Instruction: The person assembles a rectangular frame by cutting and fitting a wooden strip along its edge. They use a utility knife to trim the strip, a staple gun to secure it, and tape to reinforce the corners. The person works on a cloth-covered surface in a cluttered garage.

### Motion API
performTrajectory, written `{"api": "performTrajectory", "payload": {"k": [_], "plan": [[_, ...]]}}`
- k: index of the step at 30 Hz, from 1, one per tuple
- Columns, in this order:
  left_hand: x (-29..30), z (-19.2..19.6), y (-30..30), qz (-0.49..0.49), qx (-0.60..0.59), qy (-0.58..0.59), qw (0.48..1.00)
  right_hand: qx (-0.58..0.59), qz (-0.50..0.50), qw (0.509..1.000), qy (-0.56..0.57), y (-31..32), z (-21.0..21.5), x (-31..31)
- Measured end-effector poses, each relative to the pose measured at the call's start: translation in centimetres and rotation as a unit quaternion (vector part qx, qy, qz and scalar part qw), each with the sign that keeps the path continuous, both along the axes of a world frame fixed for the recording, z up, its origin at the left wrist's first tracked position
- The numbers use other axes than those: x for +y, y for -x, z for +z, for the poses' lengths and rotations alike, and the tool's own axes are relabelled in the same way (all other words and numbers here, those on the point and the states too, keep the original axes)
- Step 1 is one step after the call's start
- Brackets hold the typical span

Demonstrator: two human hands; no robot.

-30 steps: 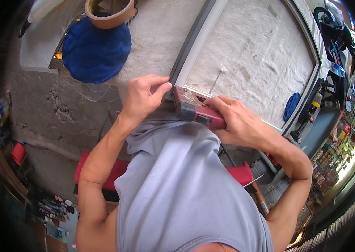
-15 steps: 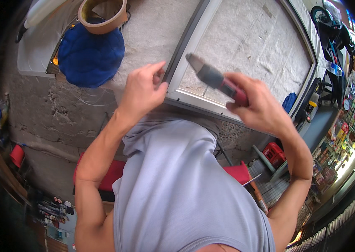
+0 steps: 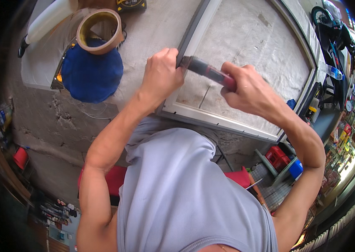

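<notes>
Frame point(image 3: 236, 128) is laid on the table point(image 3: 156, 29). Tool point(image 3: 204, 69) is gripped in the right hand point(image 3: 251, 88). The left hand point(image 3: 162, 73) is curled beside it; whether anything is pinched cannot be told. Fingers could be struck if the tool slips.

maroon-and-black hand tool point(image 3: 206, 70), white frame point(image 3: 201, 35) with dark grey edging, off-white cloth point(image 3: 248, 46) with greyish patches, deep blue pad point(image 3: 92, 75) and brown tape roll point(image 3: 107, 48) at far left, black-and-yellow tape measure point(image 3: 131, 5), white tube point(image 3: 51, 20) with black tip, plain pale grey top point(image 3: 186, 185), red seat point(image 3: 114, 179)
</notes>
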State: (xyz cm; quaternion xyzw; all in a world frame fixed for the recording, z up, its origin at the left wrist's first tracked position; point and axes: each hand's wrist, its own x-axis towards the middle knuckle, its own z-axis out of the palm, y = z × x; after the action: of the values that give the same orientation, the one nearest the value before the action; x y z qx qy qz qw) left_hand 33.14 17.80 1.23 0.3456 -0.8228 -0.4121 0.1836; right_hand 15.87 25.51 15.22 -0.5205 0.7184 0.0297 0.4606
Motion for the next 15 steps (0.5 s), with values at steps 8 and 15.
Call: {"api": "performTrajectory", "payload": {"k": [8, 15], "plan": [[-0.3, 1.1, 0.2, -0.013, -0.059, -0.04, 0.997, -0.011, -0.033, 0.998, 0.052, 5.1, 1.7, -0.3], [-6.5, -0.1, 8.0, 0.004, -0.022, 0.022, 1.0, 0.002, -0.021, 0.999, 0.035, 9.0, -0.5, -4.6]]}}
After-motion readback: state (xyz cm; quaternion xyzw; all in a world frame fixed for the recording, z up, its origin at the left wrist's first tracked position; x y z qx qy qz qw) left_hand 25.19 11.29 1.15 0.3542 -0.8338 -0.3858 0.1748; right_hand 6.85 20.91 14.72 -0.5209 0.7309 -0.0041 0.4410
